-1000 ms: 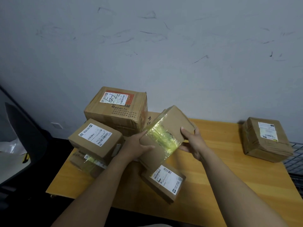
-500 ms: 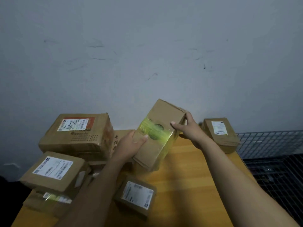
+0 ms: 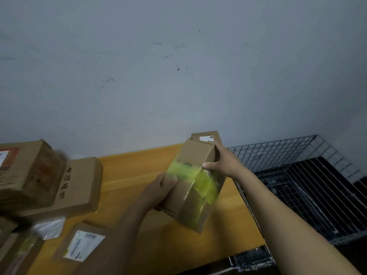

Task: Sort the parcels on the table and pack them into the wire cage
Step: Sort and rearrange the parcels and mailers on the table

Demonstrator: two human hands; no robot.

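Observation:
I hold a brown cardboard parcel with yellow tape (image 3: 193,187) above the right part of the wooden table (image 3: 129,175). My left hand (image 3: 160,190) grips its lower left side. My right hand (image 3: 222,162) grips its upper right edge, thumb on the tape. The parcel is tilted, its top leaning toward the wall. The wire cage (image 3: 297,175) stands just right of the table, its dark floor visible through the mesh. A small labelled parcel (image 3: 206,136) sits behind the held one at the table's far right corner, mostly hidden.
Several cardboard parcels crowd the table's left: a large box with an orange label (image 3: 23,173), a flat box with black characters (image 3: 79,185), a white-labelled parcel (image 3: 83,245) at the near edge. A grey wall (image 3: 178,76) rises directly behind the table.
Both hands have carried the yellow-taped parcel rightward, toward the cage side of the table. The view has swung right, so the cage now shows more and the left parcels less.

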